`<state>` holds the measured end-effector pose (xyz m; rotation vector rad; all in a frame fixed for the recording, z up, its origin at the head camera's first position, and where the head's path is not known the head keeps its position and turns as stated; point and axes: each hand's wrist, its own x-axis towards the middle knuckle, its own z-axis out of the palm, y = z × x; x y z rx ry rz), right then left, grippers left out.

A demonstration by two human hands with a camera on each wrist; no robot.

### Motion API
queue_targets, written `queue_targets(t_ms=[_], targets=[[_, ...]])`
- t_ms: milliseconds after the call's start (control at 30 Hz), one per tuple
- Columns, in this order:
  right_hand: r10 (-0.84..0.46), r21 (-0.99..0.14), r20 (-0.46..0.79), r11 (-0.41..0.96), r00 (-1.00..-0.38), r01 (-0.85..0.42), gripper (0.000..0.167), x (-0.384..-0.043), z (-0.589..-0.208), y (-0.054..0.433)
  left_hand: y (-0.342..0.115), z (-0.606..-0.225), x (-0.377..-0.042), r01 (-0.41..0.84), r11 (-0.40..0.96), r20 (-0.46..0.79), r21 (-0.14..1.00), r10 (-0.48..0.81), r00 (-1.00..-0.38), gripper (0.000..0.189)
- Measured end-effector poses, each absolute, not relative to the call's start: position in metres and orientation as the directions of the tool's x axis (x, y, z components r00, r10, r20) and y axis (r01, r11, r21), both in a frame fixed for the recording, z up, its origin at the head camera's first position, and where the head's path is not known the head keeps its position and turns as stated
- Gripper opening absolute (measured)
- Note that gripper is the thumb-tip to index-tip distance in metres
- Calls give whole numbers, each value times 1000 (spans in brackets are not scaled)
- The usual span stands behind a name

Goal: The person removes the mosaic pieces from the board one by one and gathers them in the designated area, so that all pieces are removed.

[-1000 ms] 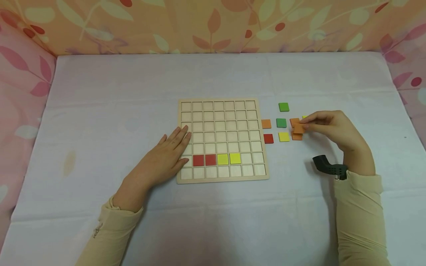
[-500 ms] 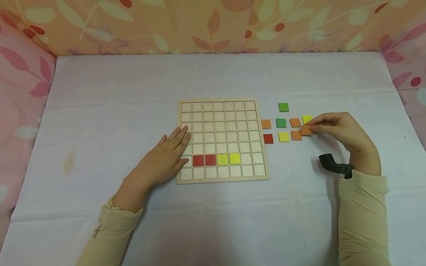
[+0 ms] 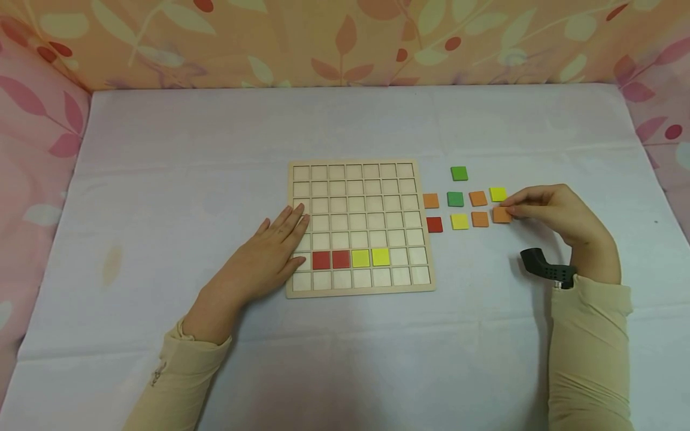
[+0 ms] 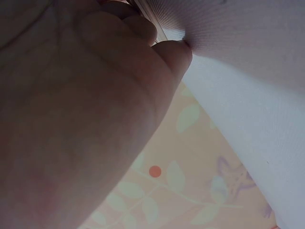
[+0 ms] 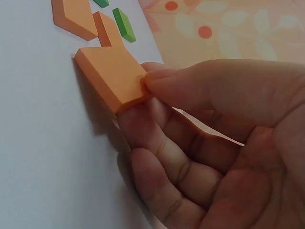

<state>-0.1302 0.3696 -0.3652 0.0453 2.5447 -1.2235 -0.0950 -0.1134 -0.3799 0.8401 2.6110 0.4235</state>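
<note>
My right hand (image 3: 563,209) pinches an orange square tile (image 3: 501,215) between thumb and fingers, right of the loose tiles. In the right wrist view this orange tile (image 5: 107,74) is close to the cloth, its shadow beside it; I cannot tell whether it touches. A yellow tile (image 3: 498,194) lies just beyond it, and an orange tile (image 3: 480,219) to its left. My left hand (image 3: 264,257) rests with straight fingers on the left edge of a wooden grid board (image 3: 362,294). Two red tiles (image 3: 321,260) and two yellow tiles (image 3: 361,258) sit in one row of the board.
Between board and right hand lie a red tile (image 3: 434,225), an orange tile (image 3: 430,200), green tiles (image 3: 459,173), a yellow tile (image 3: 460,221) and another orange tile (image 3: 477,198). White cloth (image 3: 345,359) covers the table. A black wrist camera mount (image 3: 544,269) juts from the right sleeve.
My right hand has moved right with the orange tile, from over the other orange tiles to a spot beside them. The yellow tile behind shows fully now. My left hand is still.
</note>
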Motion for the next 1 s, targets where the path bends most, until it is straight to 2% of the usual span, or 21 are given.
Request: queue_targets(t_ms=[633, 1000], targets=[[-82, -706, -307, 688, -948, 169, 30, -129, -363, 373, -114, -378, -95, 503, 775, -242, 383, 609, -755, 66], [-39, -656, -358, 722, -933, 222, 35, -130, -361, 375, -114, -379, -95, 503, 774, -242, 384, 611, -754, 66]])
